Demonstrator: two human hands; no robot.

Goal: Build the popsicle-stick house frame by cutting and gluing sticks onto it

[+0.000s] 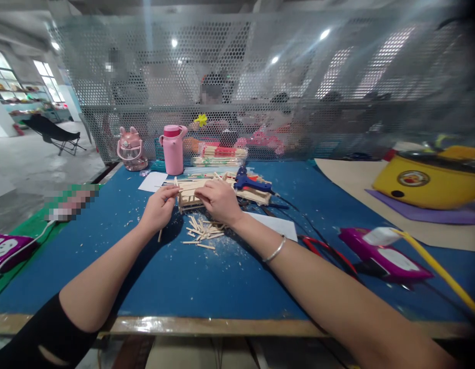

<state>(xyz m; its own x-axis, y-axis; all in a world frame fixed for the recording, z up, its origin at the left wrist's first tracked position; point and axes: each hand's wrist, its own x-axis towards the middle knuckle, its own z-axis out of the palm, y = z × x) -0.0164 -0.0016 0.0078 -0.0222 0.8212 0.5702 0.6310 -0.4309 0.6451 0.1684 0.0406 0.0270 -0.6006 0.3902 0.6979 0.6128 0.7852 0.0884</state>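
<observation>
A small model built of thin wooden sticks (191, 199) stands on the blue table between my hands, with slats along its top and upright posts. My left hand (159, 206) is closed, its thumb and fingers pinching the left end of the model by a post. From the right, my right hand (219, 201) is closed with bent fingers on its top edge; a loose stick under the fingertips cannot be made out. Short cut wooden sticks (204, 230) lie in a loose pile just in front. Behind my right hand, a blue glue gun (252, 183) rests on more wooden pieces (256, 196).
At the back stand a pink bottle (173, 151) and a clear pink cup (133, 151), near bundled sticks (220, 154). White paper (273, 224), a purple power strip (387, 256) and a yellow pot (425, 179) are on the right. Cables cross there. A perforated metal screen (260, 66) rises behind.
</observation>
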